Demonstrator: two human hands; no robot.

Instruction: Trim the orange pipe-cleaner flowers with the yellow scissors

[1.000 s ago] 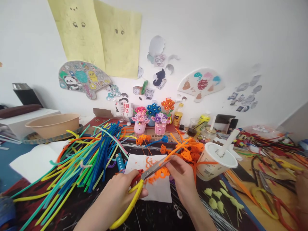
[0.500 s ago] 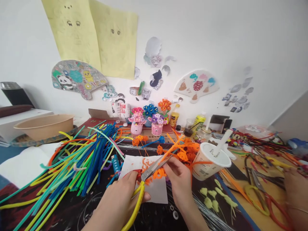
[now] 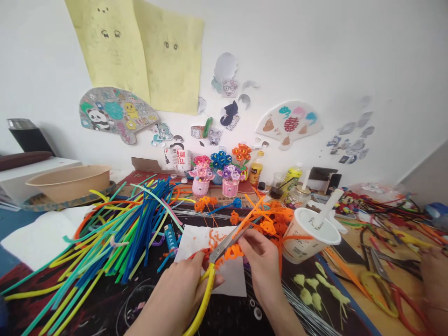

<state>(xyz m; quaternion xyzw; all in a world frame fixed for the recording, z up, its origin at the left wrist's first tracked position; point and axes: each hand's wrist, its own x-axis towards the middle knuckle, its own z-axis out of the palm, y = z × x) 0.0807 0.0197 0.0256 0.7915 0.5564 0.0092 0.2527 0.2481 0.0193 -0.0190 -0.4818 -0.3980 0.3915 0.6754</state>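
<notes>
My left hand [image 3: 182, 287] is wrapped round scissors [image 3: 224, 245] with yellow-covered handles, their blades pointing up and to the right. An orange pipe cleaner [image 3: 250, 217] runs along the blades. My right hand [image 3: 261, 256] pinches it near the blade tips, the exact grip partly hidden by the fingers. Curled orange pipe cleaner loops [image 3: 233, 252] hang just beside the right fingertips. Under both hands lies white paper [image 3: 233, 282], scattered with orange clippings [image 3: 215, 237].
A heap of coloured pipe cleaners [image 3: 140, 233] spreads at left by a blue lighter [image 3: 170, 238]. Right of my hands stand orange flowers [image 3: 269, 226] and a white cup [image 3: 311, 238]. Another person's hand [image 3: 434, 275] is at far right near red-and-yellow scissors [image 3: 381, 284]. Small flower pots [image 3: 231, 188] line the back.
The whole view has shifted slightly, so everything sits a little further right. My hands, the scissors and the orange pipe cleaner keep nearly the same arrangement.
</notes>
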